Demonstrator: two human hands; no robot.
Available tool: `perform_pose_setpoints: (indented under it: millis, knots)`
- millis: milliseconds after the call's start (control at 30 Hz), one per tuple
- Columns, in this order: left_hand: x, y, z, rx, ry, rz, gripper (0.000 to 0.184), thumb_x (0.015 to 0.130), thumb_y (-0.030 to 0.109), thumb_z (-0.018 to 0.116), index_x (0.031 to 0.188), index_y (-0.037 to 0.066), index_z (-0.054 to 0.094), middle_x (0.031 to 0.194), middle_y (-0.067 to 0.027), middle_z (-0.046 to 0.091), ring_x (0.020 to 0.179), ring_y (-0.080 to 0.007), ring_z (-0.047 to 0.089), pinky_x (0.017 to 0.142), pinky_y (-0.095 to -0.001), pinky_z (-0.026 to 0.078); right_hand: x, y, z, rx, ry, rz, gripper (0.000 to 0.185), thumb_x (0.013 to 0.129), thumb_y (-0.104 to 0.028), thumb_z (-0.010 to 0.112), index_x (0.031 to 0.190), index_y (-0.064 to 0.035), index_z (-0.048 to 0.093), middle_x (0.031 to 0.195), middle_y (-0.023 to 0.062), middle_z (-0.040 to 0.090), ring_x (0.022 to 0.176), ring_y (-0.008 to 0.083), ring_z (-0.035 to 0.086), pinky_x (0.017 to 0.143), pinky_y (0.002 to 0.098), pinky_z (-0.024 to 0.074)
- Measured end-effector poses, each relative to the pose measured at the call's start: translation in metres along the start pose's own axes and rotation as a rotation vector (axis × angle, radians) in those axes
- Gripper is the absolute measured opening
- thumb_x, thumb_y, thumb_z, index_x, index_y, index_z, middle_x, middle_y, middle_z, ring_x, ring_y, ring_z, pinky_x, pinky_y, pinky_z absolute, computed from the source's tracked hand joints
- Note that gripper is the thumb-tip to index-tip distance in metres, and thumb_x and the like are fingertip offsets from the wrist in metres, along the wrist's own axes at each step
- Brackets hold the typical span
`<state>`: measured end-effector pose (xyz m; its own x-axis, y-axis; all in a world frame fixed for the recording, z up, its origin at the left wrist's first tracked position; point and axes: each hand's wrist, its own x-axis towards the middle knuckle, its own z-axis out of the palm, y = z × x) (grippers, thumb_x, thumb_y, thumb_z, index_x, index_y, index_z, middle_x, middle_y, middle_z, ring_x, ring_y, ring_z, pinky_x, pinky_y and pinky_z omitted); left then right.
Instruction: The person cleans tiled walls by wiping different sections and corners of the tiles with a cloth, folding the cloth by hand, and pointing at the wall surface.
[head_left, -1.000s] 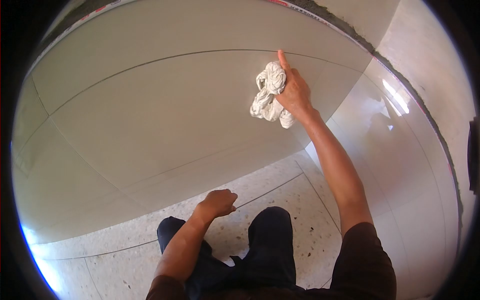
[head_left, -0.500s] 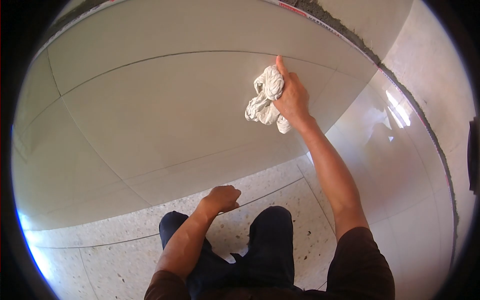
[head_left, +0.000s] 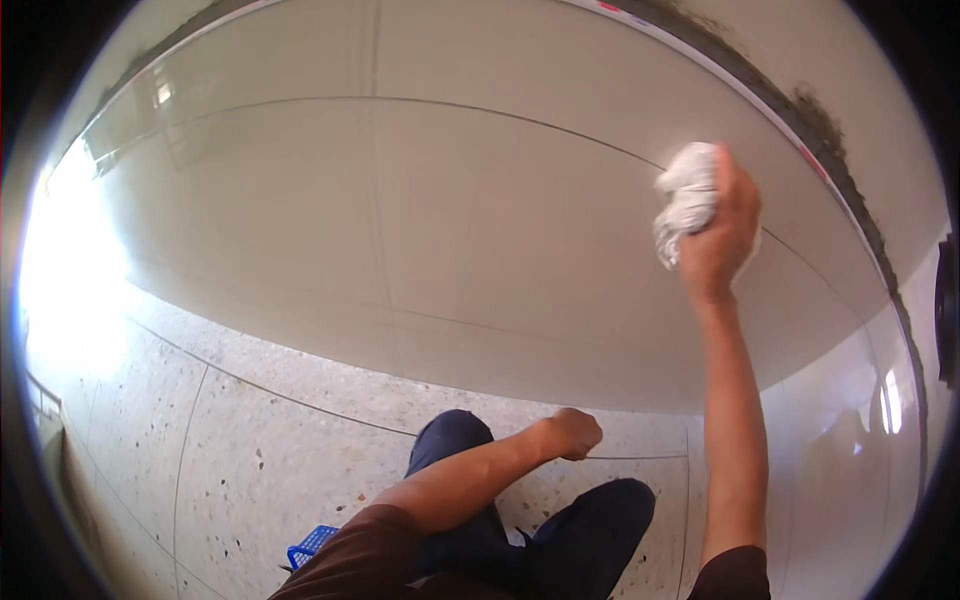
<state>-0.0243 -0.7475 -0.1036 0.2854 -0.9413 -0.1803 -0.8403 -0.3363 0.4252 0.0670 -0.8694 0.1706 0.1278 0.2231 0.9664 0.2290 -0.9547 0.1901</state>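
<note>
My right hand (head_left: 722, 235) is closed round a bunched whitish cloth (head_left: 690, 192) at the right of the view. The cloth lies against the glossy beige tiled wall (head_left: 500, 220), over a thin dark joint line between tiles. My left hand (head_left: 572, 434) is curled in a fist above my knees, near the foot of the wall. Whether anything sits inside that fist cannot be made out.
Below the wall runs a speckled floor (head_left: 280, 430) with dark joints. A blue plastic basket (head_left: 312, 543) stands at my left side. Rough mortar (head_left: 820, 130) borders the tiles' upper edge. Another tiled wall (head_left: 840, 470) meets this one at the right.
The view has turned left, bringing the blue basket and a bright area in. My right hand and the cloth have shifted right in the view, with the thumb no longer stretched along the joint.
</note>
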Motion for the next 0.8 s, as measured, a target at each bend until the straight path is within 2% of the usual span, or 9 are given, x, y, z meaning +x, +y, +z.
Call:
perform_pose_setpoints:
  millis: [33,133,200,300,467,533,700,733,800]
  knots:
    - [-0.001,-0.006,0.010,-0.006,0.034,0.019,0.026,0.080,0.023,0.074,0.092,0.000,0.073,0.097,-0.0232,0.073,0.094,-0.0395,0.072,0.079,-0.0484,0.058,-0.010,-0.030,0.018,-0.119,-0.038,-0.056,0.058,0.088,-0.017,0.070,0.143,-0.0209,0.055,0.121,0.0111,0.061,0.112,0.0318,0.060,0.095,0.0471,0.0487]
    - [-0.006,-0.013,0.011,-0.022,0.091,-0.004,0.020,0.078,0.016,0.071,0.088,-0.001,0.074,0.093,-0.0233,0.073,0.091,-0.0395,0.072,0.078,-0.0488,0.058,0.001,-0.103,0.055,-0.022,0.024,-0.222,0.056,0.088,-0.017,0.069,0.142,-0.0230,0.056,0.117,0.0086,0.062,0.105,0.0283,0.063,0.092,0.0443,0.0497]
    - [-0.003,-0.018,0.009,-0.031,0.123,-0.024,0.017,0.077,0.012,0.069,0.087,-0.001,0.074,0.091,-0.0233,0.074,0.090,-0.0397,0.073,0.077,-0.0490,0.058,0.009,-0.139,0.074,0.053,-0.046,-0.494,0.055,0.088,-0.016,0.068,0.141,-0.0234,0.058,0.113,0.0062,0.062,0.099,0.0249,0.064,0.089,0.0411,0.0502]
    - [-0.006,-0.021,0.010,-0.032,0.115,-0.054,0.016,0.076,0.008,0.068,0.088,0.002,0.077,0.092,-0.0198,0.075,0.090,-0.0367,0.074,0.075,-0.0470,0.059,0.045,-0.176,0.087,0.235,-0.044,-0.542,0.052,0.088,-0.012,0.065,0.140,-0.0164,0.059,0.115,0.0074,0.064,0.101,0.0253,0.064,0.091,0.0403,0.0498]
    - [-0.016,-0.029,0.012,-0.031,0.146,-0.067,0.015,0.076,0.010,0.071,0.087,0.003,0.078,0.093,-0.0186,0.076,0.091,-0.0350,0.074,0.074,-0.0470,0.059,0.119,-0.207,0.113,0.352,0.202,-0.399,0.051,0.086,-0.015,0.068,0.135,-0.0153,0.059,0.110,0.0044,0.063,0.101,0.0237,0.063,0.088,0.0409,0.0508]
    - [-0.020,-0.033,0.011,-0.023,0.163,-0.077,0.015,0.075,0.011,0.071,0.086,0.003,0.078,0.093,-0.0182,0.076,0.091,-0.0347,0.074,0.074,-0.0470,0.059,0.108,-0.231,0.131,0.194,0.160,-0.470,0.046,0.085,-0.016,0.068,0.130,-0.0124,0.062,0.110,0.0067,0.063,0.108,0.0238,0.062,0.094,0.0402,0.0509]
    - [-0.028,-0.031,0.001,-0.051,0.146,-0.084,0.015,0.076,0.012,0.072,0.087,0.004,0.078,0.096,-0.0159,0.077,0.095,-0.0340,0.074,0.078,-0.0453,0.059,0.037,-0.298,0.154,0.296,-0.115,-0.735,0.039,0.087,-0.013,0.065,0.126,-0.0088,0.066,0.119,0.0087,0.065,0.125,0.0271,0.059,0.108,0.0419,0.0467]
    - [-0.031,-0.032,-0.002,-0.053,0.152,-0.090,0.015,0.076,0.012,0.072,0.087,0.004,0.078,0.096,-0.0159,0.077,0.095,-0.0340,0.074,0.078,-0.0453,0.059,0.043,-0.302,0.154,0.329,-0.127,-0.722,0.035,0.090,-0.011,0.061,0.124,-0.0071,0.067,0.122,0.0100,0.066,0.126,0.0282,0.058,0.110,0.0425,0.0462]
    - [-0.033,-0.033,-0.005,-0.065,0.133,-0.103,0.015,0.076,0.012,0.073,0.087,0.004,0.078,0.095,-0.0163,0.076,0.095,-0.0340,0.074,0.079,-0.0446,0.059,0.073,-0.306,0.151,0.300,-0.047,-0.656,0.034,0.090,-0.011,0.064,0.122,-0.0052,0.068,0.122,0.0107,0.067,0.125,0.0275,0.059,0.112,0.0414,0.0447]
